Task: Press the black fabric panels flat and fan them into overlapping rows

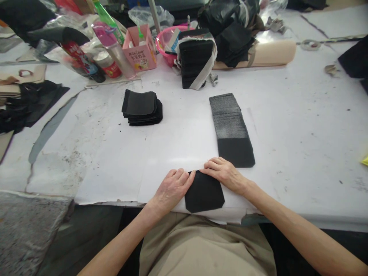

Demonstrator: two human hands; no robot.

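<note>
Our white-topped table (178, 142) fills the frame. A fanned row of black pieces (232, 128) lies right of middle; a black stack (141, 104) sits upper left of middle. Our flat black piece (204, 194) is at lower middle. Our left hand (170, 188) and right hand (226, 175) curl half-closed at its top edge; we can't tell if they pinch. We seem to be working that edge, which calls for even pressing next.

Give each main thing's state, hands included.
Cut-corner black panel: lying flat
Left hand: touching panel's far edge
Right hand: touching panel's far edge
Black panel stack: unevenly piled
Black-grey panel row: fanned, overlapping
Beige roll: rolled up
Pink carton: upright, open-topped
Pink basket: holding items
</note>
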